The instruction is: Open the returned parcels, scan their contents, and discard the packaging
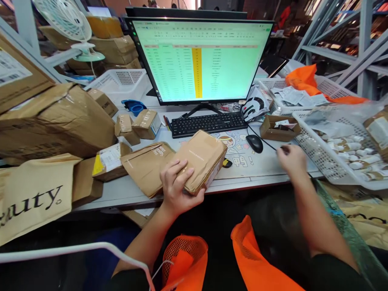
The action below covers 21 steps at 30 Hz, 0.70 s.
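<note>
My left hand (pixel 174 184) grips a brown paper-wrapped parcel (pixel 203 159) at the front edge of the desk (pixel 260 167), fingers curled over its near corner. A flatter brown mailer (pixel 147 165) lies just left of it. My right hand (pixel 291 158) reaches out over the desk's right side, blurred, with its fingers bent round something small and dark that I cannot make out. It sits right of the black mouse (pixel 254 143) and beside a white basket (pixel 315 151).
A monitor (pixel 200 60) with a spreadsheet and a black keyboard (pixel 209 123) stand at the middle. Brown boxes (pixel 57 121) and small parcels pile at left. A small open carton (pixel 279 128) and baskets of items sit at right. Orange mesh fabric (pixel 245 254) lies over my lap.
</note>
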Each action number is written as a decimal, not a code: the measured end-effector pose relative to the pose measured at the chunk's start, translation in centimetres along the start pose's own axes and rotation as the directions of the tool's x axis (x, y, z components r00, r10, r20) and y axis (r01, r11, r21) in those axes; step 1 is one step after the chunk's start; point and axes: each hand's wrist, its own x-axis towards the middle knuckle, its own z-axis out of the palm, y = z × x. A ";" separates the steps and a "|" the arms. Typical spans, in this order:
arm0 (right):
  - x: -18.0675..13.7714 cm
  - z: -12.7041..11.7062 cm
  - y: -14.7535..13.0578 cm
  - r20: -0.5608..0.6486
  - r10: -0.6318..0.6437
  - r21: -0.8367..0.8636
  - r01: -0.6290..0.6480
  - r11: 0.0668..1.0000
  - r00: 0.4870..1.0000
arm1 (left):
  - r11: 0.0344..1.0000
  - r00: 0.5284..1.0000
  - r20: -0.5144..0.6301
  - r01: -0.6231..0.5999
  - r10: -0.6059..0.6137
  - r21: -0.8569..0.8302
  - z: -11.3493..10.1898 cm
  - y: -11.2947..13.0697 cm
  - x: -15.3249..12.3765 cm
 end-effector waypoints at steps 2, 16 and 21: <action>1.3 3.3 -5.2 0.181 -0.224 0.131 0.202 0.970 0.958 | 1.000 1.000 -0.008 -0.001 0.001 0.012 -0.1 0.0 -0.3; 9.5 14.5 -18.4 0.285 -0.277 -0.109 0.318 0.942 0.918 | 0.992 0.999 -0.013 0.033 -0.032 0.118 -5.3 0.9 -5.3; 4.2 10.4 -19.5 0.362 -0.413 0.349 0.290 0.891 0.836 | 0.983 0.970 0.164 0.175 -0.182 0.055 -8.9 0.9 -7.8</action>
